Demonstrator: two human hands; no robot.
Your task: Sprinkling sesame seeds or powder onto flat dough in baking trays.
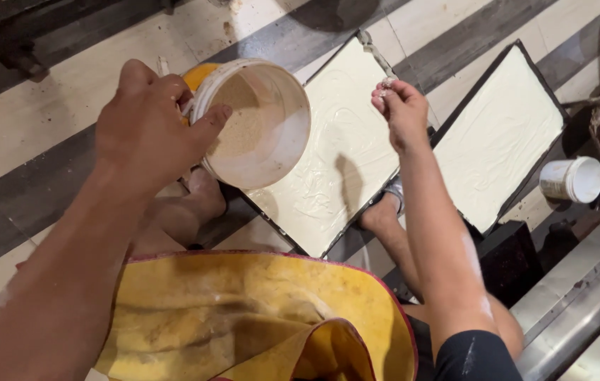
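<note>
Head view: left hand (146, 127) grips rim of white bucket (258, 123), tilted, pale crumb-like powder inside, held just left of near tray (339, 152). Right hand (400, 109) pinched shut on bit of powder above near tray's right edge. Near tray filled with cream-coloured layer. Second tray (501, 134) lies right of it; small white cup (574, 180) further right. Yellow apron (258, 317) below tray

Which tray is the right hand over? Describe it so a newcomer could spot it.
On the striped floor lie two dark-rimmed rectangular trays filled with smooth cream-white mixture. The near tray is the one beside the white bucket tilted in the left hand, with the right hand pinching something above its edge. Unlike the far tray, it carries the hand's shadow.
</note>
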